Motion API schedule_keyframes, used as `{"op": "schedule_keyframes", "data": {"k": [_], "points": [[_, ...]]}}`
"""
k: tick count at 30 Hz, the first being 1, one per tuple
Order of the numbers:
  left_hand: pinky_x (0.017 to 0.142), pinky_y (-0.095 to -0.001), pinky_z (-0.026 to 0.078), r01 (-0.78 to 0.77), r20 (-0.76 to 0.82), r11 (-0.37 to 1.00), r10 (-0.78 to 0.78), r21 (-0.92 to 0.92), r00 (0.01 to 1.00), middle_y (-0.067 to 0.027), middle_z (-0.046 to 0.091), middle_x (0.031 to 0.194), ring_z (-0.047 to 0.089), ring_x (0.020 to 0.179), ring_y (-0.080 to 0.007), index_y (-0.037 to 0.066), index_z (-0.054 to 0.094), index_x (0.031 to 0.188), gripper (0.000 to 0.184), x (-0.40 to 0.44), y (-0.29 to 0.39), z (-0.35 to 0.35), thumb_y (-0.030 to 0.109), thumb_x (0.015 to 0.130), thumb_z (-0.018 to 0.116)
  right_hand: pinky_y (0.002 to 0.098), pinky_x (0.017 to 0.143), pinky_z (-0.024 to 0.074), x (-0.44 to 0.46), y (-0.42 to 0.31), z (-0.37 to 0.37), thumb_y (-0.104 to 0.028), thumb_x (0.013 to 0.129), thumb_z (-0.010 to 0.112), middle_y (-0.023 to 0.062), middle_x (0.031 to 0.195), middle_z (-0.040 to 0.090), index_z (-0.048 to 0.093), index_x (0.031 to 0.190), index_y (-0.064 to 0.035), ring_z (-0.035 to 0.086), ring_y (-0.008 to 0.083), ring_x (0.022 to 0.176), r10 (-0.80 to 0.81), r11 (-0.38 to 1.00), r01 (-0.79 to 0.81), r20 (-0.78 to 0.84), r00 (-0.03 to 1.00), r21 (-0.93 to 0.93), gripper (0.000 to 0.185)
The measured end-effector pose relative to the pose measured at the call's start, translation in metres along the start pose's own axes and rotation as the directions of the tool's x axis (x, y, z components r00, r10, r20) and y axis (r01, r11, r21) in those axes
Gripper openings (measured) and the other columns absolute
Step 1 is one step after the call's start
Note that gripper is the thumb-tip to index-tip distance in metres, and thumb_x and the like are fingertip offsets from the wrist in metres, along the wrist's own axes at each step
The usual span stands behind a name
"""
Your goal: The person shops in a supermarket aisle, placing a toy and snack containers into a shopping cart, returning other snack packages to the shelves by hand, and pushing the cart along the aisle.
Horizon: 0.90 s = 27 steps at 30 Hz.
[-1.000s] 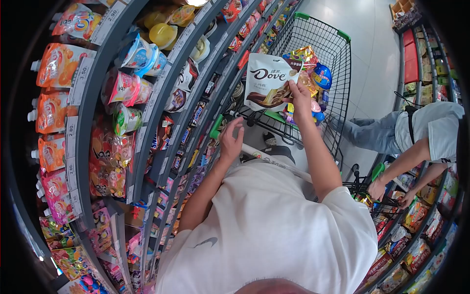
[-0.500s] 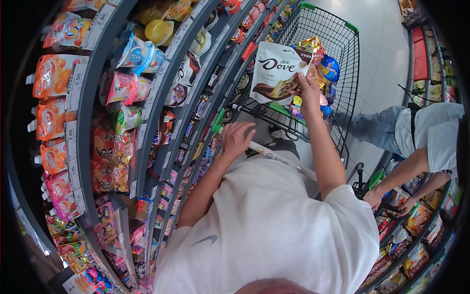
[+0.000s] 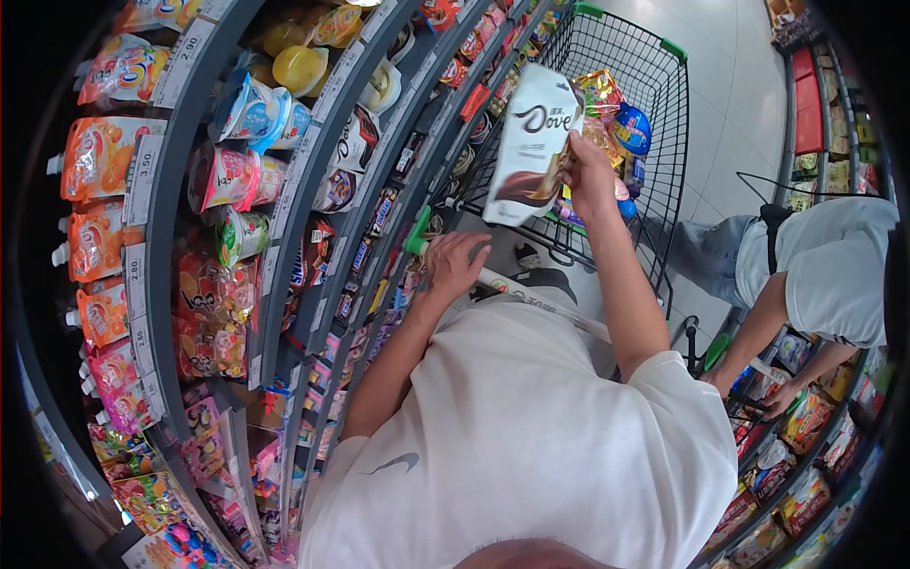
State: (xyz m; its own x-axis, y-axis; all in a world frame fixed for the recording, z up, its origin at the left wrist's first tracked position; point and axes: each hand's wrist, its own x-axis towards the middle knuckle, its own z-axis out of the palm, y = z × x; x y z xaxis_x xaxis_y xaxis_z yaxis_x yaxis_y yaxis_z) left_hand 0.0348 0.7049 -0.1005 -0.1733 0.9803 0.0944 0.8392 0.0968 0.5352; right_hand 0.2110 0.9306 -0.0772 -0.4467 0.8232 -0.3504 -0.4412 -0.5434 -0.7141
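My right hand (image 3: 591, 175) pinches the right edge of a white and brown Dove chocolate pouch (image 3: 536, 142). The pouch is tilted, held up over the near end of a black wire shopping cart (image 3: 654, 71). My left hand (image 3: 457, 266) is curled over the cart handle (image 3: 498, 283), close to its green end cap. Inside the cart, beyond my right hand, lie a blue rounded package (image 3: 631, 129), a shiny gold and red packet (image 3: 599, 93) and other colourful items, partly hidden.
Shelves on the left hold jelly pouches (image 3: 112, 156), jelly cups (image 3: 248, 109) and other Dove pouches (image 3: 356, 137) behind price strips. To the right, another person (image 3: 815, 251) in a white top grips a second cart. Packed shelves (image 3: 806, 417) line that side.
The Dove pouch has turned, so its front is seen more at an angle, and it has tipped slightly. My left hand stays on the handle. The other person has shifted slightly left.
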Motion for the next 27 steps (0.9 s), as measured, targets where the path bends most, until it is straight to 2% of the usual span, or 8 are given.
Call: {"op": "schedule_keyframes", "data": {"k": [3,4,5,8,15,16,20,27], "points": [[0.084,-0.0391,0.046,-0.011,-0.015,1.0,0.011,-0.002,1.0,-0.0045,0.073,0.099,0.067,0.096,-0.0249,0.015,0.074,0.103,0.017,0.004,0.001,0.0,0.021,0.087,0.07,0.0328,0.069,0.0499,0.003,0.002,0.017,-0.034,0.1,0.058,0.0054,0.09,0.063,0.061,0.108,-0.0037,0.058,0.0172,0.074,0.193,0.905,-0.22,0.111,0.975,0.363,0.031],[0.084,-0.0392,0.046,-0.013,-0.013,1.0,0.013,-0.001,1.0,-0.0044,0.073,0.099,0.067,0.095,-0.0248,0.015,0.074,0.102,0.017,0.003,0.0,0.001,0.021,0.087,0.07,0.0324,0.075,0.0504,0.001,0.001,0.024,-0.036,0.098,0.059,0.0065,0.091,0.06,0.059,0.11,-0.0024,0.057,0.0185,0.077,0.049,0.823,-0.287,0.442,0.896,0.491,0.036],[0.083,-0.0393,0.046,-0.016,-0.012,1.0,0.016,0.001,1.0,-0.0042,0.073,0.099,0.067,0.095,-0.0248,0.015,0.074,0.102,0.016,0.002,-0.002,0.004,0.021,0.087,0.07,0.032,0.08,0.051,-0.001,-0.001,0.032,-0.039,0.097,0.06,0.0076,0.091,0.057,0.056,0.112,-0.0011,0.057,0.0199,0.079,-0.153,0.722,-0.397,0.69,0.708,0.567,0.041],[0.083,-0.0397,0.045,-0.019,-0.036,1.0,0.02,0.008,0.999,-0.004,0.073,0.099,0.067,0.095,-0.025,0.015,0.074,0.101,0.016,0.012,-0.007,0.001,0.02,0.086,0.071,0.0401,0.095,0.05,0.006,-0.008,0.062,-0.037,0.093,0.064,0.0079,0.086,0.05,0.052,0.109,-0.0001,0.054,0.0221,0.076,-0.205,0.555,-0.654,0.847,0.491,0.514,0.042],[0.084,-0.0382,0.044,-0.03,-0.078,0.998,0.035,0.058,0.996,-0.0018,0.073,0.096,0.066,0.091,-0.0216,0.014,0.073,0.099,0.015,0.014,-0.003,-0.001,0.015,0.085,0.068,0.0515,0.11,0.045,-0.014,-0.036,0.122,-0.026,0.096,0.059,0.0119,0.092,0.048,0.049,0.1,-0.0019,0.054,0.0256,0.076,-0.252,0.507,-0.763,0.915,0.314,0.401,0.026],[0.084,-0.0382,0.044,-0.032,-0.076,0.998,0.037,0.062,0.996,-0.0016,0.073,0.095,0.066,0.091,-0.0216,0.014,0.073,0.099,0.015,0.015,-0.004,0.0,0.015,0.085,0.068,0.0449,0.097,0.0515,-0.015,-0.035,0.129,-0.026,0.098,0.057,0.0113,0.093,0.049,0.048,0.098,-0.004,0.054,0.0242,0.076,-0.271,0.528,-0.752,0.918,0.29,0.394,0.024],[0.084,-0.038,0.044,-0.037,-0.053,0.995,0.043,0.096,0.998,-0.0009,0.073,0.094,0.066,0.089,-0.0212,0.014,0.073,0.098,0.014,0.02,-0.002,-0.007,0.015,0.084,0.068,0.0331,0.068,0.0431,-0.015,-0.033,0.142,-0.03,0.1,0.056,0.0097,0.095,0.05,0.05,0.099,-0.0059,0.053,0.0212,0.075,-0.231,0.518,-0.786,0.939,0.253,0.339,0.025],[0.084,-0.0378,0.043,-0.003,-0.061,0.999,0.006,0.051,0.998,-0.0007,0.073,0.094,0.065,0.091,-0.0209,0.015,0.072,0.096,0.013,0.022,-0.002,-0.003,0.014,0.084,0.068,0.0364,0.078,0.0483,-0.009,-0.024,0.147,-0.028,0.099,0.055,0.0101,0.093,0.05,0.049,0.099,-0.0056,0.053,0.0223,0.075,-0.213,0.465,-0.825,0.945,0.25,0.323,0.024]]}}
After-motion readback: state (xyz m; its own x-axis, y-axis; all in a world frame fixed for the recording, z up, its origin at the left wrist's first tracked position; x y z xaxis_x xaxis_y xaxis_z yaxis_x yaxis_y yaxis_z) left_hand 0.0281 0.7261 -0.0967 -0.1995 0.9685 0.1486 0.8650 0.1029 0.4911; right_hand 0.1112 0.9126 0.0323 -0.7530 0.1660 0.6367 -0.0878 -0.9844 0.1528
